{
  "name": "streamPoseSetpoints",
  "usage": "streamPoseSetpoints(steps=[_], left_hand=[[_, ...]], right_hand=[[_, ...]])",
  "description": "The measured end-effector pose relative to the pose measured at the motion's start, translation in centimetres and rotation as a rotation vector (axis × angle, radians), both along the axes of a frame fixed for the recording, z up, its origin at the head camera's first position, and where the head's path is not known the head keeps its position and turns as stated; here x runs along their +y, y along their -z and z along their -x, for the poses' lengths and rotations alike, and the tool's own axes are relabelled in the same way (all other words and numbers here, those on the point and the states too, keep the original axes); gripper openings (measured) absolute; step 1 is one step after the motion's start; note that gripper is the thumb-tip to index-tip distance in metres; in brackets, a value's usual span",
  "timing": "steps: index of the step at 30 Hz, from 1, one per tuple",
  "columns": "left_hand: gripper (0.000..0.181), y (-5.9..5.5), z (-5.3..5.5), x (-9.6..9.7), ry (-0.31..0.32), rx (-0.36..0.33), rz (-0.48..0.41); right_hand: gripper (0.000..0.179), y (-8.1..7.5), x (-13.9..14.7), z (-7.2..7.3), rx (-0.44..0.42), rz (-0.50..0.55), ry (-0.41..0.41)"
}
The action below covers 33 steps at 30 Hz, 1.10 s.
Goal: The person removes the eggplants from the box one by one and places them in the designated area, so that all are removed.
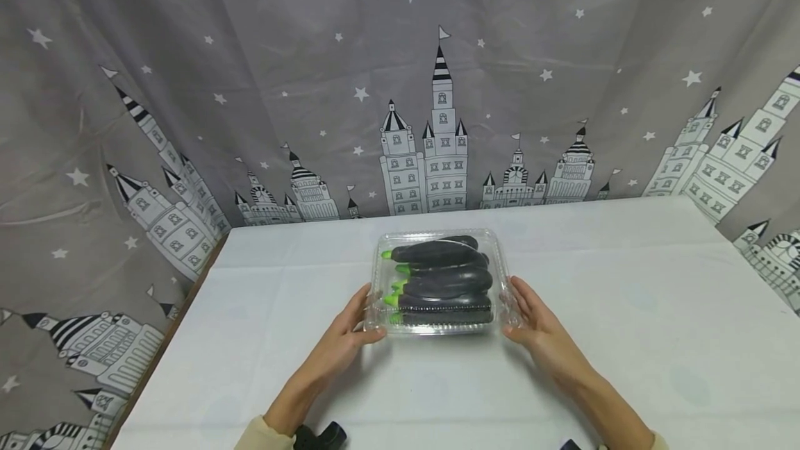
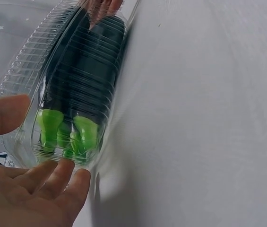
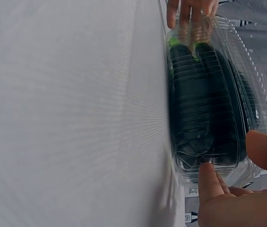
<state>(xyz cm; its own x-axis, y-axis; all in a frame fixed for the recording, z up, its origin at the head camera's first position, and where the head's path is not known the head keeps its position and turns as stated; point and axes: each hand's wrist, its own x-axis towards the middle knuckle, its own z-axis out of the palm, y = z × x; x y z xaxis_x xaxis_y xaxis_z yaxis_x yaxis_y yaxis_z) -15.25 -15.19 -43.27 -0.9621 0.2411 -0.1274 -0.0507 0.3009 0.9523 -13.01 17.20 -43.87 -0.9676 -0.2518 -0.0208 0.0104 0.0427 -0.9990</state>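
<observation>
A clear plastic clamshell box (image 1: 500, 248) with ribbed walls is at the middle of the table in the head view. Inside lie several dark eggplants (image 1: 446, 282), stacked side by side with their green stem ends to the left. My left hand (image 1: 340, 340) holds the box by its left end, thumb at the near corner. At the opposite end my right hand (image 1: 545, 340) grips it in the same way. The left wrist view shows fingertips (image 2: 80, 182) against the lower wall below the green stems. In the right wrist view, the thumb (image 3: 265, 150) is by the rim.
A white cloth covers the table (image 1: 637, 311). Behind it and along both sides hangs a grey curtain (image 1: 300, 54) printed with stars and castles. The table's left edge (image 1: 169, 339) shows brown. A black device (image 1: 320, 436) is at the left wrist.
</observation>
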Motion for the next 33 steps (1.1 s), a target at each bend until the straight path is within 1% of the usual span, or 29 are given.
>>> streamPoseSetpoints(steps=[6, 13, 14, 16, 18, 21, 23, 24, 26, 29, 33], left_hand=[[0.079, 0.2, 0.1, 0.1, 0.000, 0.005, -0.002], [0.078, 0.3, 0.1, 0.2, 0.004, -0.008, -0.005], [0.075, 0.3, 0.1, 0.2, 0.004, -0.002, -0.009], [0.064, 0.5, 0.3, 0.1, -0.017, 0.017, -0.030], [0.053, 0.7, 0.3, -0.1, -0.025, 0.048, -0.035], [0.046, 0.7, 0.2, -0.5, -0.029, 0.099, -0.006], [0.047, 0.3, 0.1, -0.6, -0.007, 0.119, 0.031], [0.048, 0.2, 0.1, -0.6, 0.001, 0.116, 0.041], [0.051, -0.1, 0.2, -0.7, 0.010, 0.119, 0.043], [0.056, 0.0, 0.2, -0.8, 0.031, 0.089, -0.004], [0.064, 0.3, 0.1, -0.9, 0.059, 0.060, -0.065]], right_hand=[[0.085, 0.1, 0.2, 0.1, 0.006, -0.007, 0.005], [0.082, 0.1, 0.2, 0.1, 0.007, -0.010, 0.020], [0.081, 0.1, 0.2, 0.1, 0.005, -0.012, 0.025], [0.079, 0.2, 0.3, 0.1, -0.004, -0.003, 0.033], [0.078, 0.2, 0.4, 0.0, -0.003, -0.001, 0.039], [0.075, 0.3, 0.3, -0.1, 0.011, -0.021, 0.040], [0.075, 0.3, 0.2, -0.2, 0.020, -0.038, 0.037], [0.075, 0.3, 0.1, -0.3, 0.022, -0.049, 0.039], [0.075, 0.3, 0.0, -0.3, 0.013, -0.042, 0.042], [0.075, 0.2, -0.1, -0.4, -0.003, -0.028, 0.048], [0.075, 0.2, -0.1, -0.4, -0.014, -0.011, 0.050]])
